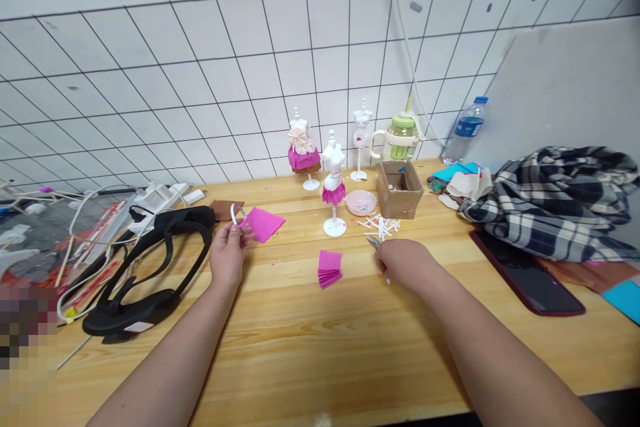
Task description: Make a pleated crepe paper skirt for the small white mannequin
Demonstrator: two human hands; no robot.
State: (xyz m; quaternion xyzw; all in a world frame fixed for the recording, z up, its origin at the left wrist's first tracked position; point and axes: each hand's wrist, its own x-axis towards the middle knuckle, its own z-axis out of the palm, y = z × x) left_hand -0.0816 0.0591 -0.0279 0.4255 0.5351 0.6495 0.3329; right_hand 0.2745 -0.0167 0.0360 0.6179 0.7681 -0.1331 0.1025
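Observation:
My left hand (230, 245) is closed on a small white loop of tape (234, 213), beside a magenta paper sheet (266, 223). In my right hand (403, 260), palm down on the table, is a metal tool (373, 241), its tips pointing left near some white strips (383, 227). Between the hands stands a small white mannequin (333, 163) with a magenta ruffle (333, 194) round its lower part. A fanned stack of magenta pieces (330, 268) lies in front of it. Behind, one mannequin (302, 140) wears a magenta skirt and another (361, 130) is mostly bare.
A pink dish (361, 202) and a cardboard box (400, 190) sit behind the strips, with a green-lidded cup (401, 137) and a bottle (467, 130) near the wall. Black straps (167, 293) lie left; a phone (527, 273) and checked cloth (555, 203) lie right.

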